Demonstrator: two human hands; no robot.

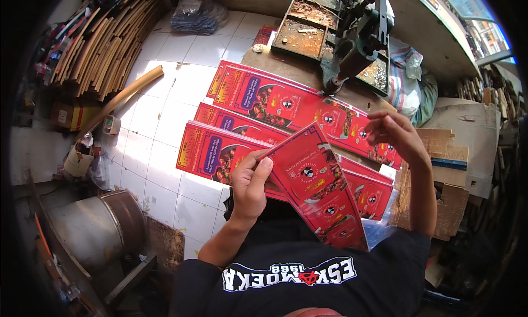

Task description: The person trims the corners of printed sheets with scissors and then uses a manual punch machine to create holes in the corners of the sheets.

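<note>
On my feed, the bare left hand (250, 185) is clamped on a red, rectangular printed sheet (322, 193) below the dark metal press (357, 58), long axis slanting, far end aimed left of the press; the bare right hand (397, 138), fingers apart, hangs below-right of the press.

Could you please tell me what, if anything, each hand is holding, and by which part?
The left hand holds a red printed sheet near its upper-left corner, thumb on top; the right hand appears empty.
</note>
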